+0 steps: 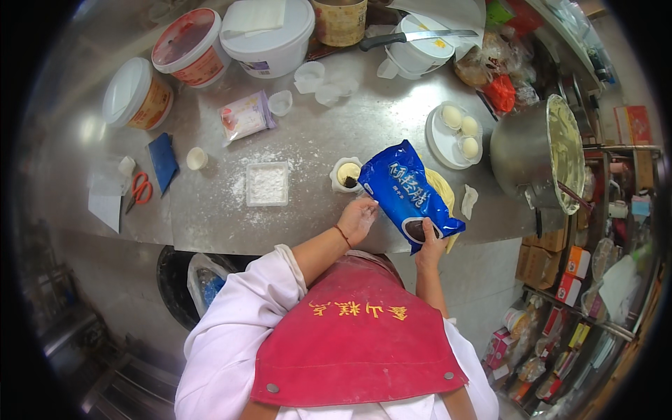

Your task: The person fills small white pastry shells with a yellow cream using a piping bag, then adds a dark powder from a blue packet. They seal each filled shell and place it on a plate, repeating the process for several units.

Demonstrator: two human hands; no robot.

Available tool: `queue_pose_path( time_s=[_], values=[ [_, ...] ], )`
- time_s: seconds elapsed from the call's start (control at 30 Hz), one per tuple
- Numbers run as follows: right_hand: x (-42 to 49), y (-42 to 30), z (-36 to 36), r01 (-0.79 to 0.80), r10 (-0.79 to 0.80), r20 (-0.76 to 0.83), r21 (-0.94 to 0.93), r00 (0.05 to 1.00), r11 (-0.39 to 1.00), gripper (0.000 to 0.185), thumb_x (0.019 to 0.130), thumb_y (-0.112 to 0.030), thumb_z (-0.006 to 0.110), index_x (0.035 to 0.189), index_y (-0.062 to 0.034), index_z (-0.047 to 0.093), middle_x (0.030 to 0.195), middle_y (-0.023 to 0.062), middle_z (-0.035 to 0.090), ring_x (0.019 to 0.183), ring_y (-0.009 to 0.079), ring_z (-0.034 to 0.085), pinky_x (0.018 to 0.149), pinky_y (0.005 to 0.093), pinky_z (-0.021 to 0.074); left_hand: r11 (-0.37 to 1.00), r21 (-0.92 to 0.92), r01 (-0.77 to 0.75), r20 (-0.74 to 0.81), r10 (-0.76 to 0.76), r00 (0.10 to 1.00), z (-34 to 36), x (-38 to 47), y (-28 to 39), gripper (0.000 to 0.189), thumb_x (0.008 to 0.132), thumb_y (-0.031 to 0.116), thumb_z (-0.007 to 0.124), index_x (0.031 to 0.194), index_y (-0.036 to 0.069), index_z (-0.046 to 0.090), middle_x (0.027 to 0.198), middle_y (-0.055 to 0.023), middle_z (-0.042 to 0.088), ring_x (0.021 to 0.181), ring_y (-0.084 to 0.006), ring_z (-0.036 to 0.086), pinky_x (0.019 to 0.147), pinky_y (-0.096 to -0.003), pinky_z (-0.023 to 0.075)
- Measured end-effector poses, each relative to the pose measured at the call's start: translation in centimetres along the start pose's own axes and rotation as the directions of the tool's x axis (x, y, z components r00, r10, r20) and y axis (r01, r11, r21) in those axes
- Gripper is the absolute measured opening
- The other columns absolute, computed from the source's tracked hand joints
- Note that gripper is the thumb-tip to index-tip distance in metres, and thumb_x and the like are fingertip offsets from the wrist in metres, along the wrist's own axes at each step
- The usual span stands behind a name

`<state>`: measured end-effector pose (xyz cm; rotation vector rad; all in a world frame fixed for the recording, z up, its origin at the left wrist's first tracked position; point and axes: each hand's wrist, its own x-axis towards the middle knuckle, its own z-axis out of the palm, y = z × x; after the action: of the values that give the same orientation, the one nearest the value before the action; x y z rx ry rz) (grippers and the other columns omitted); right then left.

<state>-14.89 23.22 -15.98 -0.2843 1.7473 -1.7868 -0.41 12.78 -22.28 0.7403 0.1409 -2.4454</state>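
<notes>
My right hand [431, 244] grips the lower end of a blue plastic food bag [405, 184], thumb on its front, which bears writing. The bag slants over the steel worktable, its far left corner beside a small fluted cup [336, 182]. In that cup lies a pale cream-coloured ball [347, 172] with dark crumbs [350, 181] on it. My left hand [359, 220] is just below the cup, close to the bag's left edge, its fingers curled; whether they touch the bag is unclear. A yellow pastry bag or cloth [442, 189] is partly hidden behind the blue bag.
Left of the cup stands a square tub of white powder [267, 184], with powder scattered around it. A plate [440, 137] with several pale balls and a large steel pot [525, 152] are on the right. Orange-handled scissors [140, 186] lie left; a knife [420, 37] rests across a white bucket [420, 55].
</notes>
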Motion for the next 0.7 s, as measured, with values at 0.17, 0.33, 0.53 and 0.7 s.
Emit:
queue_pose_path(
  time_s=[0.17,0.33,0.53,0.7],
  values=[
    [0.1,0.1,-0.1,-0.016,0.016,0.006,-0.011,1.000,1.000,0.054,0.071,-0.013,0.074,0.116,0.0012,0.047,0.107,0.0093,0.056,0.095,0.0199,0.055,0.086,0.0313,0.0433,1.000,-0.026,0.008,0.011,-0.008,1.000,0.6,-0.3,0.2,0.034,0.074,0.000,0.049,0.108,0.004,0.050,0.104,-0.0032,0.056,0.098,-0.0161,0.050,0.093,-0.0288,0.0347],
    [0.3,0.3,-0.2,-0.248,0.249,0.018,0.172,0.968,0.953,0.049,0.079,-0.024,0.067,0.117,-0.0010,0.046,0.109,0.0109,0.056,0.097,0.0230,0.056,0.086,0.0365,0.0463,0.991,0.073,-0.108,0.120,0.098,0.988,4.3,-2.5,0.9,0.050,0.074,0.000,0.048,0.123,0.002,0.039,0.119,-0.0057,0.047,0.111,-0.0166,0.043,0.100,-0.0293,0.0287],
    [1.4,1.3,1.4,-0.590,0.323,0.496,0.636,0.806,0.497,0.057,0.086,-0.047,0.049,0.125,-0.0061,0.042,0.119,0.0115,0.052,0.102,0.0256,0.055,0.087,0.0400,0.0464,0.818,0.518,-0.250,0.315,0.088,0.945,11.9,-5.3,1.9,0.081,0.071,0.001,0.051,0.140,0.003,0.008,0.142,-0.0115,0.020,0.133,-0.0234,0.015,0.108,-0.0313,0.0099],
    [3.8,0.8,5.6,-0.590,0.217,0.564,0.649,0.797,0.479,0.064,0.085,-0.053,0.045,0.128,-0.0072,0.039,0.124,0.0104,0.048,0.109,0.0246,0.050,0.093,0.0382,0.0427,0.556,0.664,-0.500,0.529,0.123,0.840,16.9,-4.1,3.6,0.084,0.070,0.006,0.056,0.140,0.003,0.009,0.143,-0.0166,0.017,0.133,-0.0234,0.015,0.108,-0.0321,0.0102]
  ],
)
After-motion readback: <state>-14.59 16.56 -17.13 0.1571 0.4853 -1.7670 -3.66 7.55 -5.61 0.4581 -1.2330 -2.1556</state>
